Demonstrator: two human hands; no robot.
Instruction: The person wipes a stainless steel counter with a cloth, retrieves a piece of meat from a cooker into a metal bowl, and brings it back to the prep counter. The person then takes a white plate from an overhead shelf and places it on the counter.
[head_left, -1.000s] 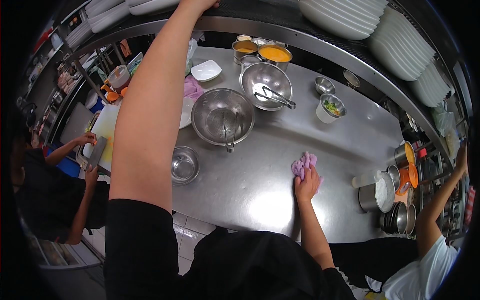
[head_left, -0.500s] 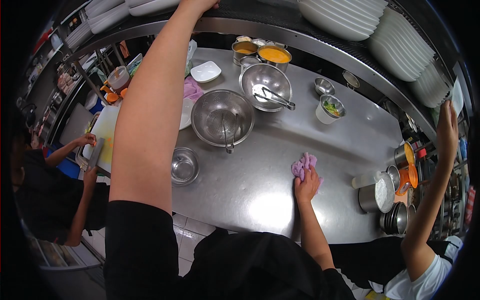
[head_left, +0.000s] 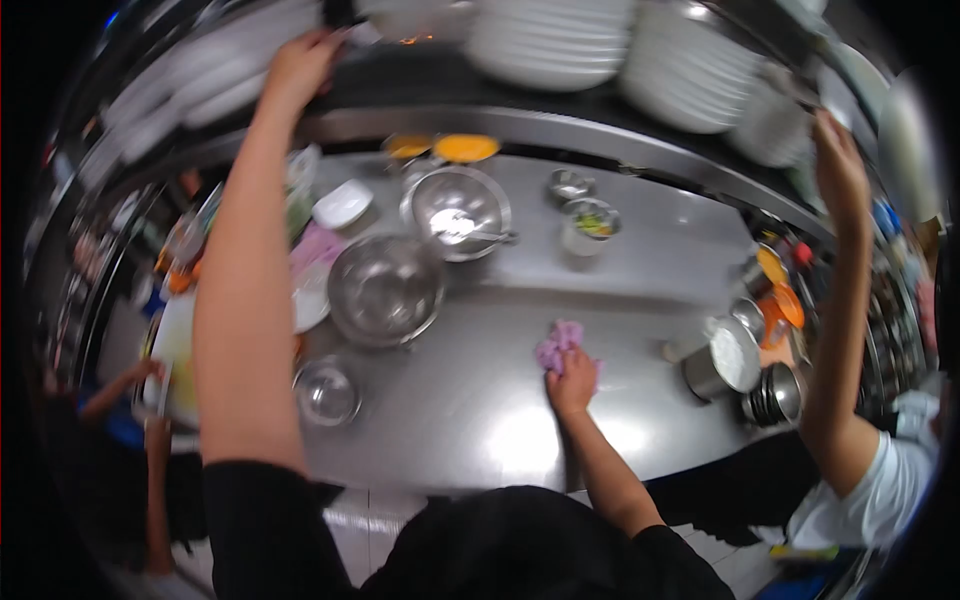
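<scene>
Right hand (head_left: 573, 380) lies over a crumpled pink cloth (head_left: 560, 342) right of centre on the broad stainless-steel table (head_left: 470, 400); fingers point to the far side, and whether they pinch the cloth or only press it, cannot tell. Left hand (head_left: 303, 68) is raised at the dark overhead shelf (head_left: 420, 85), far left; blurred, so grip cannot be told. Nearest things on the table: large round steel bowl (head_left: 345, 300) to the left, white-walled tub with green contents (head_left: 580, 240) on the far side, tall steel pot with white contents (head_left: 706, 372) to the right, all apart from the cloth. Judgement: cloth work should go best with it spread flat under the whole palm, pressure even, strokes overlapping and short of the vessels; left hand steady, clear of the white stacked plates (head_left: 550, 40).
</scene>
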